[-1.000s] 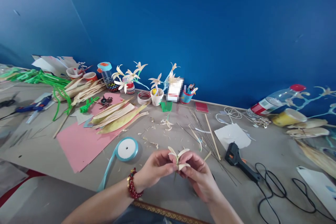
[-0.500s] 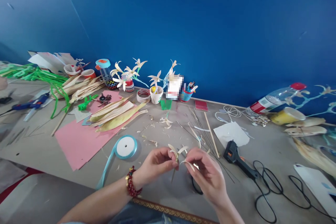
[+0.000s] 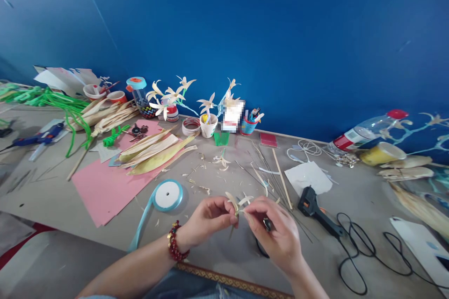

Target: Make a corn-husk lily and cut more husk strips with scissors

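My left hand (image 3: 206, 222), with a red beaded bracelet at its wrist, pinches the base of a small pale flower (image 3: 231, 199) that looks made of dried corn husk. Its thin stem (image 3: 231, 232) points down below my fingertips. From the other side, my right hand (image 3: 280, 238) is closed, thumb and finger pinching a narrow husk petal against the flower's base. My fingers partly hide where the petal meets the flower. Left of my hands lies a spool of light blue ribbon (image 3: 168, 195). A black glue gun (image 3: 317, 212) rests to their right.
Husk strips (image 3: 154, 152) lie on pink paper (image 3: 105, 191). Thin wires (image 3: 270, 173), a wooden stick (image 3: 282, 180) and husk scraps cover the middle. Finished flowers stand around a white cup (image 3: 208, 127) by the wall. A black cord (image 3: 361, 252) loops at right, near a plastic bottle (image 3: 358, 138).
My right hand has brought its petal leftward, from just beside the flower to touching its base. The left hand keeps its hold, almost in the same spot.
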{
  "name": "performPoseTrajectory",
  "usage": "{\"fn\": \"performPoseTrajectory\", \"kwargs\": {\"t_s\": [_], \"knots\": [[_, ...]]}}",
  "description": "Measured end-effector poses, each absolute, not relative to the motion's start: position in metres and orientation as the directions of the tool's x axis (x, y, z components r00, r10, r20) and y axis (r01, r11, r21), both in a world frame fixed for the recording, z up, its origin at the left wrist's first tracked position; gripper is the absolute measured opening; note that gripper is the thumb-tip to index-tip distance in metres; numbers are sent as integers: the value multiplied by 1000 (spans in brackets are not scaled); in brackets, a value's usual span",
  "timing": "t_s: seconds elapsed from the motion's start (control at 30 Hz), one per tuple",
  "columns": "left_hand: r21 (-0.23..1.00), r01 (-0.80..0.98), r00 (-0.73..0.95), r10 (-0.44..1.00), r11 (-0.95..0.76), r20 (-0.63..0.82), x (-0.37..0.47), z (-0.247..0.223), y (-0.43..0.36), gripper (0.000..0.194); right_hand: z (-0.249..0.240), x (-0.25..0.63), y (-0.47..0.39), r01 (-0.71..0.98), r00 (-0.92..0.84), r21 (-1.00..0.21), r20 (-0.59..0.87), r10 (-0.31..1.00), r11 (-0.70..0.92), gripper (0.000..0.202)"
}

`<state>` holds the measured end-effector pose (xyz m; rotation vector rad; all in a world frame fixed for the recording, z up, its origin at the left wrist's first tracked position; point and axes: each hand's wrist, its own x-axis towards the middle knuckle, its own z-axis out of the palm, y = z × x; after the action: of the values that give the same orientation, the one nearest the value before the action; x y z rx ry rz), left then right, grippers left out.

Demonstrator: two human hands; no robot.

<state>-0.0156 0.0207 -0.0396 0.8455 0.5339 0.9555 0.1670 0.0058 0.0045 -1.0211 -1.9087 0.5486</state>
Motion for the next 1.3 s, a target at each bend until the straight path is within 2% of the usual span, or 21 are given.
{"fn": "performPoseTrajectory", "kwargs": {"t_s": [0.37, 1.03, 1.17, 1.3], "knots": [[809, -506, 509, 861, 299, 1, -16, -41, 21, 24, 4, 162, 7, 460, -253, -660, 543, 801, 593, 14], [786, -538, 497, 868, 305, 3, -15, -41, 21, 26, -4, 160, 5, 522, -195, -658, 527, 828, 542, 10], [802, -532, 485, 874, 272, 25, -15, -43, 21, 26, -7, 159, 2, 515, -111, -698, 522, 846, 498, 12], [859, -477, 454, 889, 184, 61, -17, -45, 19, 23, -8, 155, -4, 483, -95, -702, 553, 828, 524, 12]]}}
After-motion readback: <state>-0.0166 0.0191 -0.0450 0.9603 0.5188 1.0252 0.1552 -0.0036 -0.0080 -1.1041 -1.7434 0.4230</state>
